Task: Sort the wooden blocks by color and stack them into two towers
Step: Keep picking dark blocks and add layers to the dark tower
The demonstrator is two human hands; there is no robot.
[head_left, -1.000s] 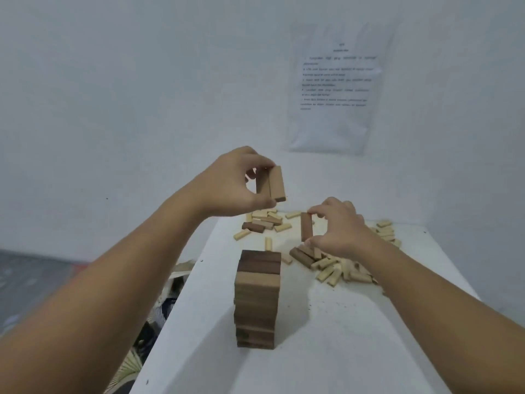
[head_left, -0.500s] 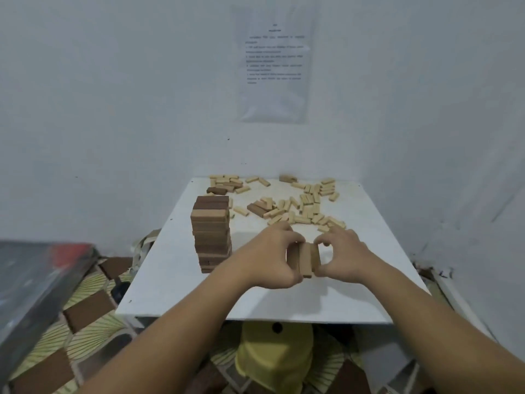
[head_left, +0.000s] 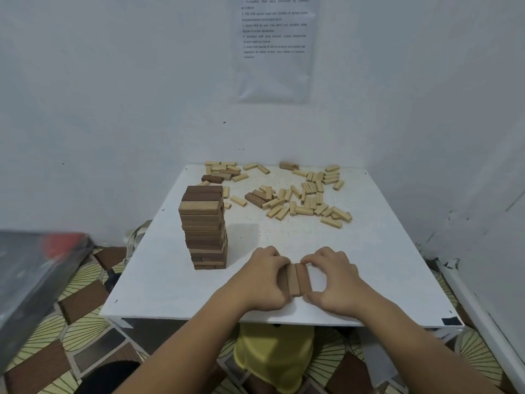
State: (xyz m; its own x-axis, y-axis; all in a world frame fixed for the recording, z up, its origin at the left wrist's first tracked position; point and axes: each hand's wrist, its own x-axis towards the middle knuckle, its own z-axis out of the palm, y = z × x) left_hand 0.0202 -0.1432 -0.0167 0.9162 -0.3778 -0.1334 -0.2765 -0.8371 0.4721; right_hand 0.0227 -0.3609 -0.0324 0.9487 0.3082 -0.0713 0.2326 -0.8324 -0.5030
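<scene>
Table [head_left: 369, 265], white, fills centre frame between white walls [head_left: 113, 95]; left hand [head_left: 262, 275] and right hand [head_left: 332, 277] clasp blocks [head_left: 295, 278] together, lower centre, near tower [head_left: 204, 228].

Just the one wide-angle view from the person's head, facing forward and down across the white table [head_left: 383, 265] to the wall [head_left: 113, 95], left hand [head_left: 262, 278] and right hand [head_left: 333, 280] close underneath.

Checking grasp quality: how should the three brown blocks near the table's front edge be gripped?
Grip the three brown blocks on the row's outer long faces, squeezing from both sides, where the left hand and right hand sit. They lie side by side, so sideways pressure should hold them together.
</scene>
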